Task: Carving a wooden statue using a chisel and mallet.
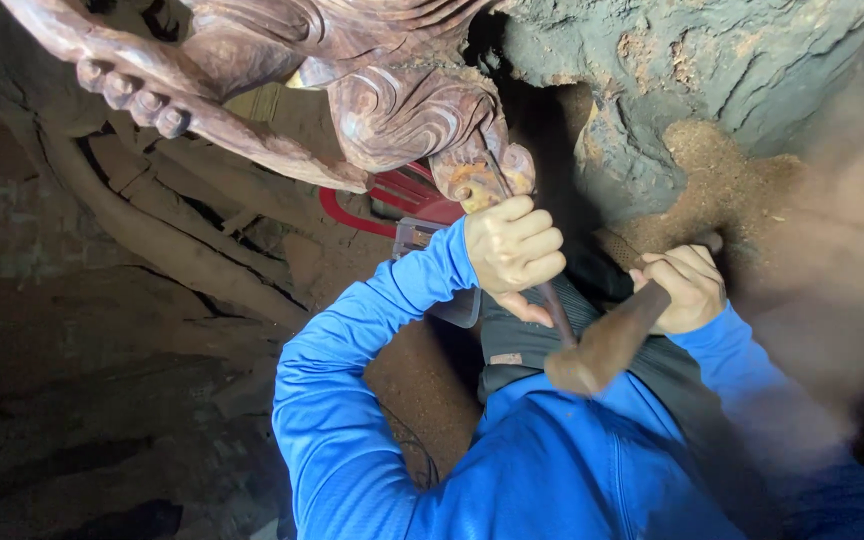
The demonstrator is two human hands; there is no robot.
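Observation:
My left hand (514, 250) is closed around a thin metal chisel (555, 308), whose tip rests against the lower edge of a dark carved wooden sculpture (392, 105). A pale freshly cut spot (472, 185) shows on the wood just above this hand. My right hand (687, 288) grips the handle of a wooden mallet (602, 350), with the mallet head touching the chisel's lower end. Both arms wear bright blue sleeves.
A red and grey chainsaw (402, 200) lies on the ground behind the sculpture. Rough grey tree trunk (712, 60) with sawdust (712, 180) rises at the right. Thick roots or branches (152, 230) and dirt floor lie at the left.

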